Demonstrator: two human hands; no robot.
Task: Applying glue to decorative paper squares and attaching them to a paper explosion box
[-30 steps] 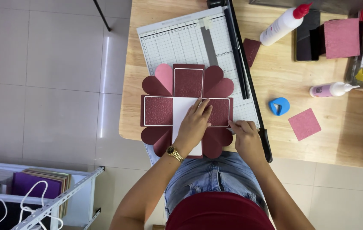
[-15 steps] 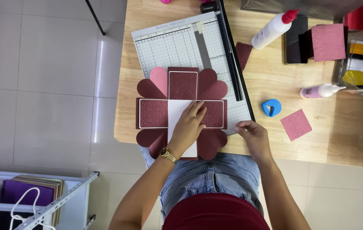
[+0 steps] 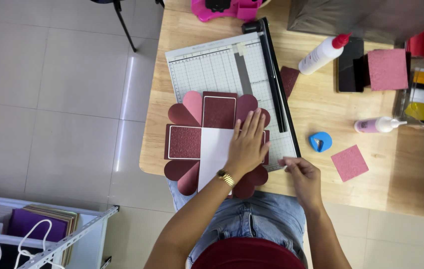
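A maroon paper card [image 3: 186,142] of square panels and heart-shaped flaps lies unfolded at the near edge of the wooden table [image 3: 411,184], partly on top of a paper trimmer [image 3: 212,69]. Its centre panel [image 3: 213,152] is white. My left hand [image 3: 246,144], with a gold watch on the wrist, lies flat with fingers spread on the card's right panel. My right hand [image 3: 301,174] hovers at the trimmer's near right corner, its fingertips pinched together. Whatever is between them is too small to make out.
On the table to the right lie a blue corner punch [image 3: 320,141], a pink glitter square [image 3: 350,162], two glue bottles [image 3: 324,52] [image 3: 377,124], a dark phone [image 3: 350,66] and a larger pink square [image 3: 387,68]. A rack with paper sheets [image 3: 42,224] stands on the tiled floor at lower left.
My left hand has slid from the white centre panel onto the card's right panel and flattened. My right hand has pulled away from the card to the right, fingers pinched.
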